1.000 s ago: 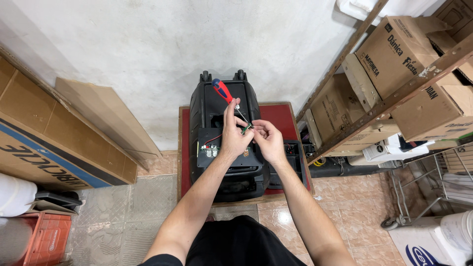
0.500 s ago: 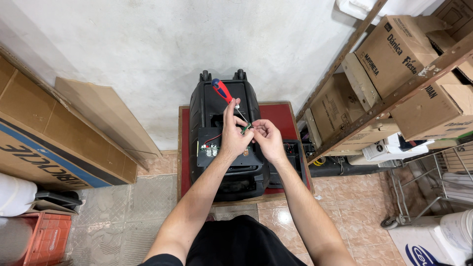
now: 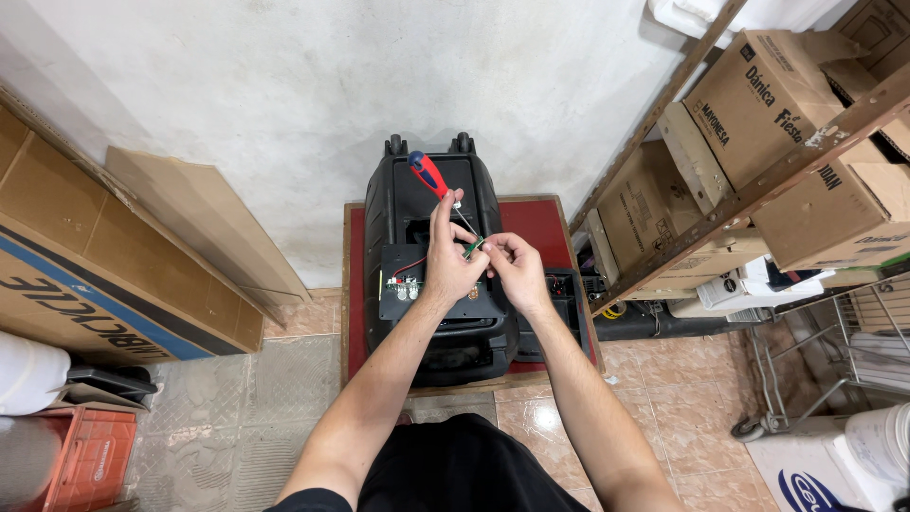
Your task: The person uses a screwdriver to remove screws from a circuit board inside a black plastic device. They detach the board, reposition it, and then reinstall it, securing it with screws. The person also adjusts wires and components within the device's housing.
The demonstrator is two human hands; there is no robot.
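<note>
Fingers (image 3: 444, 210) on screwdriver (image 3: 431, 178), perhaps wires.

Flattened cardboard (image 3: 104, 256) against white wall (image 3: 284, 85); boxes (image 3: 768, 95) on metal shelf (image 3: 758, 190); orange crate (image 3: 85, 460) on tiled floor (image 3: 682, 398).

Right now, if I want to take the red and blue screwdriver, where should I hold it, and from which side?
Probably grip the screwdriver by its thick red and blue handle, coming from the far, wall side. The handle sticks up and away past the left hand, while the thin shaft runs down between both hands, beside the right hand, above the black speaker.
</note>
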